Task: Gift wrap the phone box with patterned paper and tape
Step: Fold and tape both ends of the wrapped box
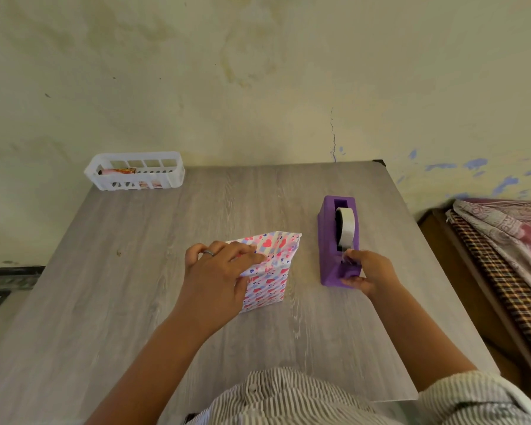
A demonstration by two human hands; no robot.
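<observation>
Step in hand: fetching tape to fix a fold; wrap looks well along, near part of the box (265, 276) already covered in the patterned paper (278, 243).
Left hand (219, 276): laid over the left side of the parcel, fingers fairly straight and pressing a folded flap down onto the top, thumb along the near edge. A ring shows on one finger.
Right hand (367, 273): at the near end of the purple tape dispenser (334, 240), fingers curled, fingertip and thumb pinching at the free tape end by the cutter; whether tape is actually caught, cannot tell for certain.
Parcel position: mid-table (135, 271), just left of the dispenser, not touching it.
Long axis: runs away from the person, leaning slightly right at the far end. Far end stands open, paper flared past the box like a sleeve mouth; near end sits closed and flat.
Dispenser axis: roughly parallel to the parcel; cutter end toward the person, white roll (347, 225) upright in its slot.
Next move calls for: draw a short strip toward the body, snap it down on the blade, carry it left without letting the flap lift. Judgement only.
Risk: flap springs if the pressing fingers ease.
Elsewhere: white slotted basket (135, 170) at far left corner, something printed inside.
</observation>
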